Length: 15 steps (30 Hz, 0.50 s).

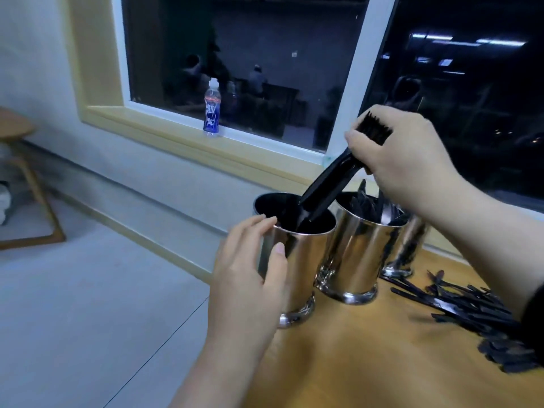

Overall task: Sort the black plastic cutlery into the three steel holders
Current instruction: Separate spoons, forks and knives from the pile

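Wooden worktop (368, 348) by a dark window: the right hand (412, 160) grips a bundle (326, 184) slanting down-left into the left-edge holder (294, 245), which the left hand (250, 287) touches with relaxed fingers.

Dark window (235, 69), yellow sill (176, 136), bottle (212, 108) on it; grey floor (88, 290); wooden stool (26, 184) left.

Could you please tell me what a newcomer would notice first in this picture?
The right hand grips a bundle of black cutlery, lowering it into the nearest steel holder, which the left hand steadies at the table's corner. More loose cutlery lies on the wooden table to the right.
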### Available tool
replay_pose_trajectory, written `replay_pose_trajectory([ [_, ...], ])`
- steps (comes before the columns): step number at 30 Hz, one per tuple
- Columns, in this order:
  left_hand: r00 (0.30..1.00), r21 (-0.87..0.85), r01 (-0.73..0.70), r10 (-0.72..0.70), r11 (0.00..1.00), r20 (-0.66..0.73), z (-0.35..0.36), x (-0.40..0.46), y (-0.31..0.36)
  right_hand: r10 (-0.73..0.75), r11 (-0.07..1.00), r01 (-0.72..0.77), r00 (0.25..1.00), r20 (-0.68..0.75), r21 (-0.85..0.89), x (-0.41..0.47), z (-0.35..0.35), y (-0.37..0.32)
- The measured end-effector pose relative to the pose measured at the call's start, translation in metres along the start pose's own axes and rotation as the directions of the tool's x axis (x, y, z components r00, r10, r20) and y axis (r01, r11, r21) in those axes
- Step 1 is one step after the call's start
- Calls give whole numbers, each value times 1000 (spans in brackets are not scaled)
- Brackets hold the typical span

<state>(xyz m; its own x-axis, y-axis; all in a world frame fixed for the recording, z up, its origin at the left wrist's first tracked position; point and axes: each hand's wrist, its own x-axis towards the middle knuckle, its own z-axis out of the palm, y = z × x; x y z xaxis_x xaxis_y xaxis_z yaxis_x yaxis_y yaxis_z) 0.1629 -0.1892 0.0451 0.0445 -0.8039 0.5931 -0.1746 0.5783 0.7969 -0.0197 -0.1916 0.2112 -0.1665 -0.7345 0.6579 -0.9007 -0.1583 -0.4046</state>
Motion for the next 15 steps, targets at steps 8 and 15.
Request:
replay_pose_trajectory([
  [8,997,64,-35,30,997,76,-1,4,-13,-3,953,106,941,339,-285,8,66,2],
  [15,989,8,-134,135,991,-55,0,-1,-6,29,972,47,949,314,-230,0,54,10],
])
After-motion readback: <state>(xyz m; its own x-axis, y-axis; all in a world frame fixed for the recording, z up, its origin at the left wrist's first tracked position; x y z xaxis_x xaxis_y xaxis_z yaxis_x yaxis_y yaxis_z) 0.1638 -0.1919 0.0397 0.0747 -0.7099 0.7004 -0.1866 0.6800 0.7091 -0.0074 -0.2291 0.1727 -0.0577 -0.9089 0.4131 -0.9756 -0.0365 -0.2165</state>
